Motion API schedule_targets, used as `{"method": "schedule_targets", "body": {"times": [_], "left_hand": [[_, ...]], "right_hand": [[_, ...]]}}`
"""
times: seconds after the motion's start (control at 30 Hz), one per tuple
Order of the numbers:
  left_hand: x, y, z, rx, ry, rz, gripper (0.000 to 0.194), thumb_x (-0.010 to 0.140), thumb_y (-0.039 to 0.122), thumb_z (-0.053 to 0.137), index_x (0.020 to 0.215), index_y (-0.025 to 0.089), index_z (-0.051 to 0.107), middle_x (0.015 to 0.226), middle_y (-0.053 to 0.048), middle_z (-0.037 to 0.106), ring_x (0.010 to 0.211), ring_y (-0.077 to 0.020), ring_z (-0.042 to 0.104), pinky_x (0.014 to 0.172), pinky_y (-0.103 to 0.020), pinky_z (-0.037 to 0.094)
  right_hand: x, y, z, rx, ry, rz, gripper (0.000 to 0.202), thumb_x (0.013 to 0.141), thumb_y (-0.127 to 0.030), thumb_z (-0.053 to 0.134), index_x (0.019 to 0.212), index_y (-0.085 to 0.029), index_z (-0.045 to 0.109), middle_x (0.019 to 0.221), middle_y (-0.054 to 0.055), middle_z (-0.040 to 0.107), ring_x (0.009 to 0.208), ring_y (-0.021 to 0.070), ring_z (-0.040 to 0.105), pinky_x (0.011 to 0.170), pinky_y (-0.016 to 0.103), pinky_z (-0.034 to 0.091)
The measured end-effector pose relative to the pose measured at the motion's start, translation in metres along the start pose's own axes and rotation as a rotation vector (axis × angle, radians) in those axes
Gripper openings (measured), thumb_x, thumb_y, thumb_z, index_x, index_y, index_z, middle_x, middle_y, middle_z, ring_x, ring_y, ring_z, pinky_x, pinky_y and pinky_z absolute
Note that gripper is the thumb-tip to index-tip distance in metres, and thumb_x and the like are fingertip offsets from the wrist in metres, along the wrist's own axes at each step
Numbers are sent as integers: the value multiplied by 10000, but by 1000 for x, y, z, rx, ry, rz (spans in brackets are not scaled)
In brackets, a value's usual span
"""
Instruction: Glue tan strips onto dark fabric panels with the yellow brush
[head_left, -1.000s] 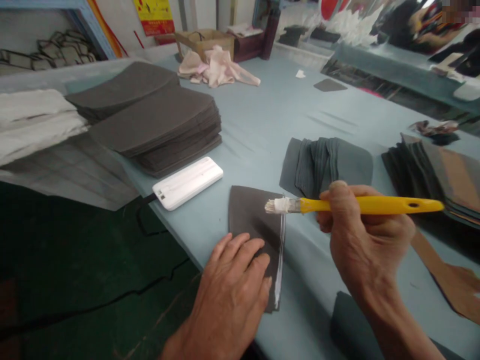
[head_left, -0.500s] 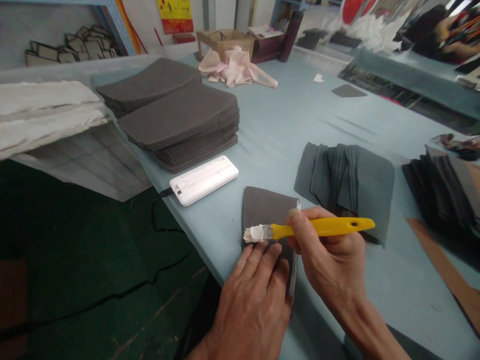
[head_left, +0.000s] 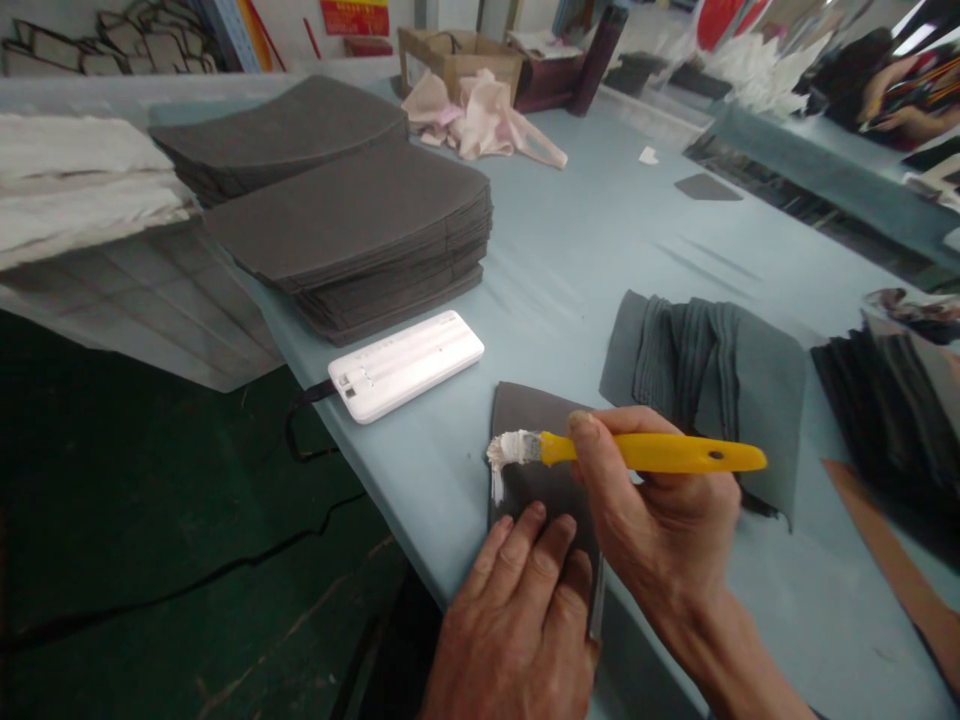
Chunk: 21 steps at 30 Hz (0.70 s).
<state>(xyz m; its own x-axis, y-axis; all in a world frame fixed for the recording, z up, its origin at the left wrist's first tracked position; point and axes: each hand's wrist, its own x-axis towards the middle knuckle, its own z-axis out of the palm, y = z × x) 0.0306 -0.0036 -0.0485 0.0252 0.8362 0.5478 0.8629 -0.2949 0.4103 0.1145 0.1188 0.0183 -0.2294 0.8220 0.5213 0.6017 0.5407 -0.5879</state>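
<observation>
My right hand (head_left: 664, 510) grips a yellow-handled paintbrush (head_left: 675, 453) whose bristles are coated in white paste. The bristle tip touches the left edge of a dark grey fabric piece (head_left: 544, 408), and a short white smear shows along that edge just below the tip. Flat on the lower part of the same piece lies my left hand (head_left: 517, 620), fingers stretched out and holding nothing. To the right of the brush hand, a fanned stack of grey-green pieces (head_left: 761, 380) lies on the blue-grey table (head_left: 570, 270).
A white power bank (head_left: 409, 365) with a black cable sits at the table's left edge. Behind it rise two stacks of dark grey pieces (head_left: 360, 220). Pink cloth (head_left: 480, 115) and a cardboard box (head_left: 457, 65) stand further back. Dark pieces (head_left: 892, 430) lie right. Another person (head_left: 892, 95) is far right.
The brush has moved up along the piece's left edge, leaving a white smear below it. My left hand sits slightly lower relative to the piece. The camera view has shifted a little.
</observation>
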Motion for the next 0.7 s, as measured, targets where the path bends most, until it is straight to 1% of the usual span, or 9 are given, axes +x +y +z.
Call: {"method": "schedule_targets", "body": {"times": [0.1, 0.23, 0.33, 0.47, 0.57, 0.63, 0.7], "left_hand": [[1, 0, 0, 8, 9, -6, 296, 1020, 315, 533, 1199, 175, 723, 1321, -31, 765, 1301, -234, 664, 1099, -379, 577], [2, -1, 0, 20, 45, -13, 296, 1031, 314, 501, 1165, 188, 733, 1287, -14, 781, 1268, -216, 681, 1089, -350, 566], [3, -1, 0, 20, 49, -19, 299, 1033, 306, 490, 1162, 196, 736, 1277, -5, 785, 1252, -206, 689, 1101, -334, 547], [4, 0, -1, 20, 26, -21, 295, 1039, 308, 492, 1170, 198, 732, 1282, 0, 783, 1251, -210, 692, 1099, -337, 545], [4, 1, -4, 16, 8, -23, 329, 1058, 316, 449, 1192, 190, 722, 1306, -15, 772, 1267, -225, 686, 1088, -360, 557], [3, 1, -7, 2, -33, -22, 333, 1057, 323, 460, 1222, 183, 713, 1346, -29, 752, 1300, -238, 667, 1109, -378, 549], [3, 1, -10, -15, -94, -19, 327, 1044, 328, 502, 1258, 179, 700, 1394, -41, 725, 1346, -249, 635, 1143, -392, 529]], "right_hand": [[7, 1, 7, -58, 31, -1, 337, 989, -444, 630, 766, -206, 715, 534, -20, 644, 430, 117, 582, 420, 226, 416], [19, 4, 16, -68, 74, 42, 381, 984, -489, 611, 740, -213, 708, 536, -6, 644, 436, 142, 581, 421, 274, 405], [28, 8, 22, -77, 86, 72, 382, 980, -503, 613, 730, -226, 693, 535, -5, 636, 434, 151, 568, 464, 307, 415], [40, 17, 32, -50, 111, 107, 364, 970, -499, 632, 748, -216, 690, 531, -17, 611, 471, 150, 582, 535, 306, 444], [49, 23, 38, -7, 153, 121, 395, 967, -523, 632, 750, -199, 692, 529, -24, 606, 484, 146, 587, 548, 296, 446], [52, 24, 38, 50, 194, 129, 409, 967, -531, 638, 761, -182, 701, 532, -24, 612, 483, 142, 589, 534, 285, 442], [52, 20, 32, 126, 252, 153, 391, 965, -512, 657, 781, -171, 710, 544, -20, 623, 484, 141, 597, 512, 274, 445]]}}
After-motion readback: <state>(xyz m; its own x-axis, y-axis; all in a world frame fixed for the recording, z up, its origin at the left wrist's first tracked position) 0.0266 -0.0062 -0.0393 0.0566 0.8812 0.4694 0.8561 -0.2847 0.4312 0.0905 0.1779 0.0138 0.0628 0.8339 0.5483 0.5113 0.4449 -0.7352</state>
